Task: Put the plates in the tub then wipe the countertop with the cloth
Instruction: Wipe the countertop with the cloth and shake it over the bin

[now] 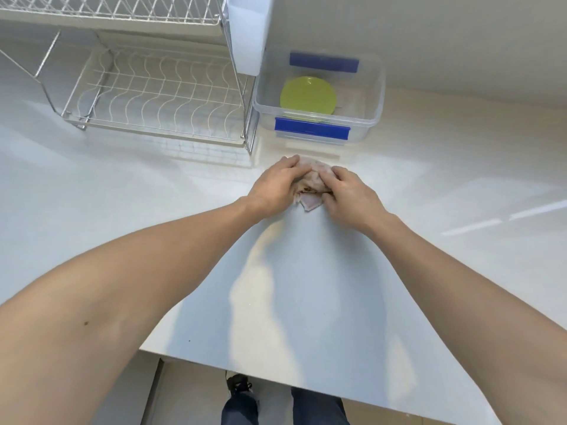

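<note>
A clear plastic tub [376,96] with blue clip handles stands at the back of the white countertop [306,286]. Yellow-green plates [307,96] lie stacked inside it. Just in front of the tub, a crumpled pale pink cloth [316,176] lies on the countertop. My left hand [273,187] presses on its left side and my right hand [349,194] grips its right side. A corner of the cloth sticks out between the two hands, toward me.
A two-tier wire dish rack [153,96] stands at the back left, with a white cutlery holder [250,32] hung on its right end. A wall rises behind the tub. The counter's near edge runs across the bottom, with my legs and a shoe below.
</note>
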